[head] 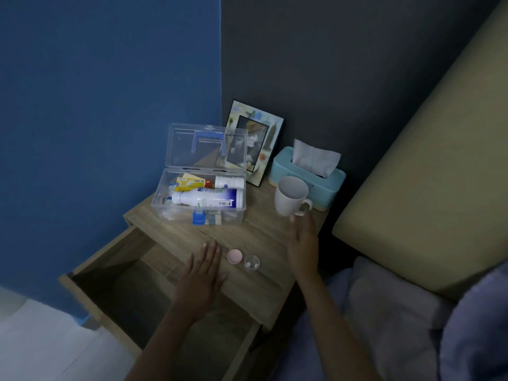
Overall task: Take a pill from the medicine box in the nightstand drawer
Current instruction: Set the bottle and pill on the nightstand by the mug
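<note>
Medicine box (202, 199), a clear plastic case with a blue latch, stood on the wooden nightstand (258, 237), which served here as the table, with its transparent lid (206, 145) raised upright behind it. Inside the box lay a large white bottle with a blue label (209, 198), a smaller white bottle (229, 182) and a yellow packet (192, 182). Nearer to the person, on the table top, a small round clear container (252, 262) stood with something white inside it; whether this was a pill I cannot tell. Just beside it, on its left, lay a round pink cap (234, 256), not touching it.

The left hand (203, 273) was flat with straight fingers, palm down, at the front edge of the table above the open drawer (132, 292); its grip was open and held nothing. The right hand (302, 237) was stretched toward a white ceramic mug (291, 195), with the fingers straight and the fingertips at the base and handle of the mug; its grip was also open, not closed round the mug.

Behind the mug stood a light blue tissue box (308, 174) with a white tissue coming out, and a picture frame (255, 144) leaned against the dark wall. On the right side was a beige headboard (426, 188) and grey bedding (398, 312).
</note>
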Motion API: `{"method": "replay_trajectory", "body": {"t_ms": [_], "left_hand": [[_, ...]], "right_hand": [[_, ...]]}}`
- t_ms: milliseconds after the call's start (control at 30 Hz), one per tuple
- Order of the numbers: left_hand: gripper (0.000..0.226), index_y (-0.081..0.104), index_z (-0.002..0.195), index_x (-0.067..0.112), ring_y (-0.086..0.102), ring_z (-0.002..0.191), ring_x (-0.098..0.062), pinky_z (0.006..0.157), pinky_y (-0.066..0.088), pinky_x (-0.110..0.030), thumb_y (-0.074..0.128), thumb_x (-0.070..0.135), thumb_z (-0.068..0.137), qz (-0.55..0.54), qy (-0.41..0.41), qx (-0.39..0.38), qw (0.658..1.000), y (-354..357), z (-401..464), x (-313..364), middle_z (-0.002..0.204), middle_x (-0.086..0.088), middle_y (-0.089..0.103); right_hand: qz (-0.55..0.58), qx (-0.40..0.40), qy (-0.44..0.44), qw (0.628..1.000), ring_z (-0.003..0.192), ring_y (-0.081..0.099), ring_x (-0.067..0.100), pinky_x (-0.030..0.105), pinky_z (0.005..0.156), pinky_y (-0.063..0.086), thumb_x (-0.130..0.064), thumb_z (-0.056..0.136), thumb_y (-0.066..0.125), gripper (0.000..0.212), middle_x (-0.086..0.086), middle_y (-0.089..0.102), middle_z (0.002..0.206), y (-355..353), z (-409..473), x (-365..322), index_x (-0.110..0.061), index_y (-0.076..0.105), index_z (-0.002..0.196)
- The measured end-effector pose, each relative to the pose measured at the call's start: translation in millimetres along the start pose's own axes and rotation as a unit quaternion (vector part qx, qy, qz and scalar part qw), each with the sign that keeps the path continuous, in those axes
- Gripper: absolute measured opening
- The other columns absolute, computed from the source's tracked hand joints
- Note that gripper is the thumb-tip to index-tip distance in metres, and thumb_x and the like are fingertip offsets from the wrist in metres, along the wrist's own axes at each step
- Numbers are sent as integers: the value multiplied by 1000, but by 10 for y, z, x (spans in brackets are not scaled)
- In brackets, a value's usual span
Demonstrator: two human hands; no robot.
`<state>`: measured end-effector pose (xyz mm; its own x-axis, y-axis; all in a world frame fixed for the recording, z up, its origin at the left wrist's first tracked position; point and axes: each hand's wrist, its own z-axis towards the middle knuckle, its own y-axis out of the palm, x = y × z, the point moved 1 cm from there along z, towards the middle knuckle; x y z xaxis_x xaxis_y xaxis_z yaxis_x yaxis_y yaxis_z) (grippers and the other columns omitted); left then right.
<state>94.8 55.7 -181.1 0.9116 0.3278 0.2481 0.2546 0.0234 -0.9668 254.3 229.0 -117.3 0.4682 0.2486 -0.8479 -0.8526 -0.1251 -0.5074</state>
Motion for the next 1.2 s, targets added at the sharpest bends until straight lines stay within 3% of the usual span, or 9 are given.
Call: {"method": "replay_trajectory", "body": {"t_ms": [67,200,300,367,500,733,833,1067,1200], "left_hand": [[85,-1,151,15,-9,147,-21,119,-2,-38,-15,61,81,4,1,2,1000,0,-3,4,157,-2,-12],[81,3,151,16,-6,147,-22,118,-2,-38,-12,59,84,5,7,13,1000,-14,-21,15,158,-3,-7],[78,8,151,15,-2,148,-22,118,2,-38,-7,58,87,-1,7,22,1000,-12,-33,19,159,-2,-1],[74,4,151,17,-6,148,-19,118,-3,-37,-3,56,88,0,3,22,1000,7,-32,7,159,0,-5],[71,0,151,18,-8,148,-19,118,-3,-36,-2,54,89,17,-2,23,1000,20,-31,-6,159,0,-7],[74,9,151,15,-4,148,-21,118,-4,-35,0,54,89,-6,0,31,1000,-27,-36,31,160,-2,0],[74,6,151,17,-7,148,-21,117,-8,-33,-2,54,88,1,2,29,1000,-42,-45,35,160,-1,-4],[74,2,152,19,-10,148,-19,117,-8,-34,-5,55,87,12,-3,25,1000,-14,-36,15,160,1,-6],[71,0,152,19,-10,148,-19,118,-8,-35,1,55,90,23,-6,18,1000,-2,-34,15,160,0,-8]], "right_hand": [[12,41,13,999,126,50,29,43,105,43,-30,101,40,46,17,49,139,-31,250,-70,-6,39,141],[39,92,51,994,112,58,31,40,93,49,-29,102,37,40,20,61,121,8,617,-110,1,51,124],[75,111,129,983,102,61,32,27,75,40,-29,103,33,41,23,64,111,87,769,-30,5,56,109],[104,111,175,973,105,59,32,27,78,38,-30,103,32,45,24,63,113,135,816,33,6,58,107],[126,120,170,970,110,59,32,31,88,42,-33,102,37,46,22,64,115,192,840,109,5,62,109],[85,134,146,976,87,58,20,18,69,34,-31,101,40,42,21,67,102,230,810,202,5,63,99],[72,132,139,979,95,63,30,26,74,39,-28,101,43,42,24,68,101,215,774,211,7,65,95],[103,120,123,980,80,58,19,26,69,39,-29,98,49,40,20,68,86,107,439,209,5,66,85],[104,84,125,983,70,56,17,27,57,38,-35,96,51,40,12,62,74,17,183,217,-3,64,77]]}}
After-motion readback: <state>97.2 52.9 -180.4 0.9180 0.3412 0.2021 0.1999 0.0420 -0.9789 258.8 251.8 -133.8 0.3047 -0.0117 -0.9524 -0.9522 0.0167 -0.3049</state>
